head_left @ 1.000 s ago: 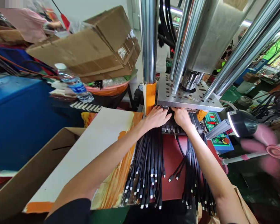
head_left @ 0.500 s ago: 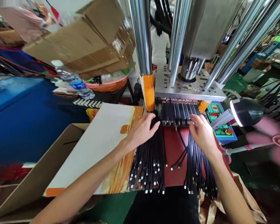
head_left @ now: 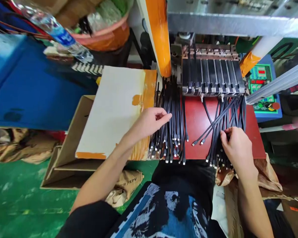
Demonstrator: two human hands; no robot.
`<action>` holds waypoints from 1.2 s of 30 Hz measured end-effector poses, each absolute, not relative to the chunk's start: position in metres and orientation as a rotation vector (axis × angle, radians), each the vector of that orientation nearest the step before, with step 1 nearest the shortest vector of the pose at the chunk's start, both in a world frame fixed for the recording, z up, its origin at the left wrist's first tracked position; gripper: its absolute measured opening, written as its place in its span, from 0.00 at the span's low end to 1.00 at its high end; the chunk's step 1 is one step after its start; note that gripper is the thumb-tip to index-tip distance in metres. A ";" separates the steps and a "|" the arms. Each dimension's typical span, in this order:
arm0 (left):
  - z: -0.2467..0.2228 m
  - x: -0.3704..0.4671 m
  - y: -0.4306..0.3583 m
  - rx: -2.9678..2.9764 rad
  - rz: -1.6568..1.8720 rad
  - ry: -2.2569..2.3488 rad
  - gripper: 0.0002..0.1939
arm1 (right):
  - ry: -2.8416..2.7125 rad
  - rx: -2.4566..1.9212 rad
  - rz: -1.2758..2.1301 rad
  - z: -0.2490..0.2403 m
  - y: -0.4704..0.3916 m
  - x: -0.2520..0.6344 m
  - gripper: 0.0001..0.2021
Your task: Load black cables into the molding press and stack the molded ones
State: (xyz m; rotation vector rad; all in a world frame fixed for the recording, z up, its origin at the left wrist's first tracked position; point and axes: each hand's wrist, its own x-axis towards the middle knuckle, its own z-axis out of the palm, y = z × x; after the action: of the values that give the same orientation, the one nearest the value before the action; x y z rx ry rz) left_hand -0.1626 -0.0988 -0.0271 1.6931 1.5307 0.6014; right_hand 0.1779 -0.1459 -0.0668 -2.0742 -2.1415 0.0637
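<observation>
My left hand (head_left: 155, 120) hovers at the edge of a thick bundle of black flat cables (head_left: 172, 105), its thumb and forefinger pinched. Whatever lies between those fingertips, if anything, is too small to tell. Over a second bundle of black cables (head_left: 213, 145), my right hand (head_left: 238, 148) is closed, thumb against curled fingers, apparently on a cable; the palm side is hidden. Both bundles end in small plugs with pale metal tips. Beyond the hands sits a metal mould block (head_left: 213, 74) with parallel slots, some holding black cable.
A red board (head_left: 196, 115) lies beneath the cables. At left, a white board (head_left: 111, 109) with orange tape rests by an open cardboard box (head_left: 69, 135). A steel press plate (head_left: 228, 24) hangs above the mould block. A control panel (head_left: 264, 86) and a lamp arm (head_left: 278, 84) stand right.
The view has tilted downward. My right hand has pulled back from the mould block's front to the right cable bundle. My left hand has come back from the left bundle's top, its fingers now closer together.
</observation>
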 end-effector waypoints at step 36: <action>-0.014 -0.079 -0.181 1.782 0.549 0.919 0.18 | -1.264 -1.159 1.399 -0.022 -0.190 0.121 0.15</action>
State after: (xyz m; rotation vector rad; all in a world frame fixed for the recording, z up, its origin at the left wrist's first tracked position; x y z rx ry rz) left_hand -0.0789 -0.1809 -0.0143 1.7823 0.9188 0.5493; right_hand 0.1209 -0.1902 -0.0224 -1.1585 -1.2645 1.3986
